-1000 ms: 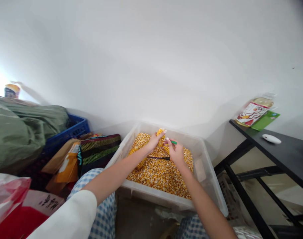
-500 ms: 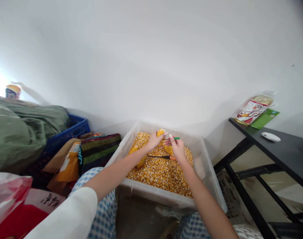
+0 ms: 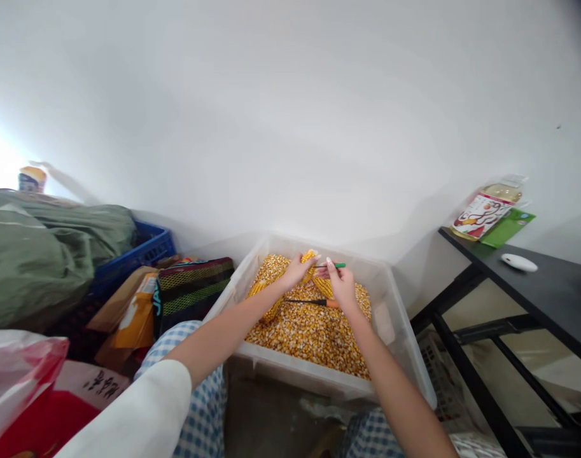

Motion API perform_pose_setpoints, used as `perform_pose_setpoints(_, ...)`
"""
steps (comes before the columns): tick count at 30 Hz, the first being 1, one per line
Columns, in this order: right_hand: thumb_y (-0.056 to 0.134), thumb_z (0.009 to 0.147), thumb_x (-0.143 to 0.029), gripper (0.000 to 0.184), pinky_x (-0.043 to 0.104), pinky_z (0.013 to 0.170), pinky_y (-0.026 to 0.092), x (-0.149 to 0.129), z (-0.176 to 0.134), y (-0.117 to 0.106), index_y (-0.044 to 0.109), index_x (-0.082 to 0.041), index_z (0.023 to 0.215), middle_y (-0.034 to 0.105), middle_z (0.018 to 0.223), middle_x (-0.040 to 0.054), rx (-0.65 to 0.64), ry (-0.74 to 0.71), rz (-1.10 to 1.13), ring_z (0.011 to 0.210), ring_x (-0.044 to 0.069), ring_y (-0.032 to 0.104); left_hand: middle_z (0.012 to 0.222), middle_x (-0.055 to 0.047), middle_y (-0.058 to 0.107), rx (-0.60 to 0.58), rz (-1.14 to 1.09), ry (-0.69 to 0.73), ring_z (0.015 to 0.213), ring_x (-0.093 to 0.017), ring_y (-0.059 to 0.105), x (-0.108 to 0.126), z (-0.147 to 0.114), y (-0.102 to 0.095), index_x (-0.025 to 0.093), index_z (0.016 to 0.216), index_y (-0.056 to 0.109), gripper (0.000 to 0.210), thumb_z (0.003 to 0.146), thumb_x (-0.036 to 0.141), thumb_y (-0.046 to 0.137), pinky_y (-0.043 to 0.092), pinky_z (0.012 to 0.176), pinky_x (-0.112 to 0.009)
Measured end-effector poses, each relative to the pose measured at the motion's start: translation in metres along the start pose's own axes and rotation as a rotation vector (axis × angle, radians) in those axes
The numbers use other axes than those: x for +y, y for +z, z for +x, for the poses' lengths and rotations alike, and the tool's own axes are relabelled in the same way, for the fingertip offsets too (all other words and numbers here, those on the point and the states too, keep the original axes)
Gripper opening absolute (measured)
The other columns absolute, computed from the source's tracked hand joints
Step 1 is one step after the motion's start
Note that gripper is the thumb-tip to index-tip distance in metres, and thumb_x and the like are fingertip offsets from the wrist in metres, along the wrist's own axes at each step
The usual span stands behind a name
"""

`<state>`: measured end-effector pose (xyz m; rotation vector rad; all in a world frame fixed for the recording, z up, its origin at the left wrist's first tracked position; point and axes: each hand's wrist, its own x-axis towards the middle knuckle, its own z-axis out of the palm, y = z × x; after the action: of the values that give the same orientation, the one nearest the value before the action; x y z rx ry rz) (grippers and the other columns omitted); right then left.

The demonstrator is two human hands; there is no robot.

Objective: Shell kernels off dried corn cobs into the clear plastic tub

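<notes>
My left hand (image 3: pixel 298 270) is wrapped round a yellow corn cob (image 3: pixel 308 256) above a plastic bin (image 3: pixel 319 376). My right hand (image 3: pixel 340 283) grips a screwdriver with a green handle (image 3: pixel 340 265), its thin shaft directed at the cob. Whether the tip touches the cob I cannot tell. Loose corn kernels (image 3: pixel 309 340) fill much of the bin. Under my hands, a second tool with a dark shaft and orange handle (image 3: pixel 331 303) lies on the kernels. More cobs (image 3: pixel 324 289) rest in the bin, partly hidden by my hands and forearms.
To the left are a blue crate (image 3: pixel 151 245) under green cloth (image 3: pixel 42 254), a striped mesh bag (image 3: pixel 195 286), cardboard and a red-and-white bag (image 3: pixel 27 394). A dark table (image 3: pixel 567 280) on the right holds a bottle (image 3: pixel 485 210), a green packet and a white mouse-shaped object (image 3: pixel 519 262).
My hands stay almost in the same place, still holding the cob and the screwdriver. The view has shifted very slightly.
</notes>
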<state>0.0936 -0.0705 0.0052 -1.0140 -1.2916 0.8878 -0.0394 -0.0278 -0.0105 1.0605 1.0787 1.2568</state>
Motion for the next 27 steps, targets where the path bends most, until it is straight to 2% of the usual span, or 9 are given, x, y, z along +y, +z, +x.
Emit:
perform_pose_setpoints(3,0.055,0.075,-0.058,0.042,0.031,0.067,0.054,0.002,-0.003,0.003,0.064,-0.017,0.08,0.07,0.076,0.0077,-0.025,-0.039,-0.056,0.064,0.018,0.066,0.084,-0.007,0.06,0.031,0.109,0.06,0.084,-0.02,0.056,-0.001,0.0,0.001,0.015,0.083,0.054,0.036,0.07,0.045,0.069,0.045,0.063,-0.024)
perform_pose_setpoints(7,0.053,0.079,-0.054,0.038,0.033,0.073,0.053,0.007,-0.008,0.005,0.066,-0.019,0.084,0.071,0.079,0.0069,-0.024,-0.123,-0.165,0.069,0.019,0.066,0.084,-0.007,0.059,-0.005,0.055,0.036,0.076,-0.019,0.057,0.0,-0.003,0.001,0.016,0.088,0.053,0.041,0.07,0.049,0.068,0.045,0.061,-0.026)
perform_pose_setpoints(10,0.056,0.078,-0.052,0.034,0.033,0.075,0.052,0.011,-0.01,0.007,0.068,-0.02,0.081,0.071,0.078,0.0064,-0.032,-0.142,-0.198,0.069,0.02,0.065,0.078,-0.005,0.058,0.043,0.039,0.04,0.077,-0.019,0.056,0.0,-0.006,0.001,0.016,0.082,0.053,0.038,0.067,0.046,0.071,0.044,0.065,-0.026)
perform_pose_setpoints(15,0.058,0.075,-0.054,0.038,0.032,0.067,0.053,0.014,-0.006,0.007,0.066,-0.018,0.079,0.07,0.075,0.0072,-0.022,-0.039,-0.09,0.063,0.019,0.065,0.069,-0.002,0.054,0.094,0.221,0.107,0.073,-0.018,0.053,-0.007,0.0,-0.002,0.018,0.071,0.05,0.035,0.067,0.045,0.071,0.039,0.066,-0.026)
perform_pose_setpoints(21,0.055,0.072,-0.061,0.044,0.027,0.053,0.05,0.009,0.006,-0.003,0.06,-0.017,0.07,0.068,0.062,0.0045,-0.006,0.112,0.051,0.05,0.016,0.062,0.068,0.0,0.053,-0.017,0.518,0.259,0.067,-0.017,0.05,-0.014,0.008,-0.004,0.019,0.077,0.05,0.039,0.07,0.055,0.064,0.036,0.062,-0.026)
perform_pose_setpoints(24,0.056,0.071,-0.062,0.044,0.027,0.051,0.05,0.007,0.009,-0.006,0.06,-0.017,0.07,0.067,0.06,0.0038,-0.031,0.137,0.064,0.048,0.015,0.061,0.071,-0.001,0.055,-0.032,0.534,0.229,0.07,-0.018,0.051,-0.014,0.007,-0.002,0.018,0.078,0.052,0.04,0.07,0.056,0.062,0.037,0.064,-0.026)
perform_pose_setpoints(27,0.055,0.072,-0.061,0.044,0.027,0.051,0.05,0.006,0.009,-0.007,0.06,-0.017,0.07,0.067,0.06,0.0041,-0.017,0.132,0.064,0.048,0.015,0.061,0.075,-0.003,0.058,-0.048,0.456,0.191,0.074,-0.019,0.053,-0.013,0.006,-0.001,0.017,0.083,0.055,0.044,0.069,0.058,0.063,0.039,0.067,-0.027)
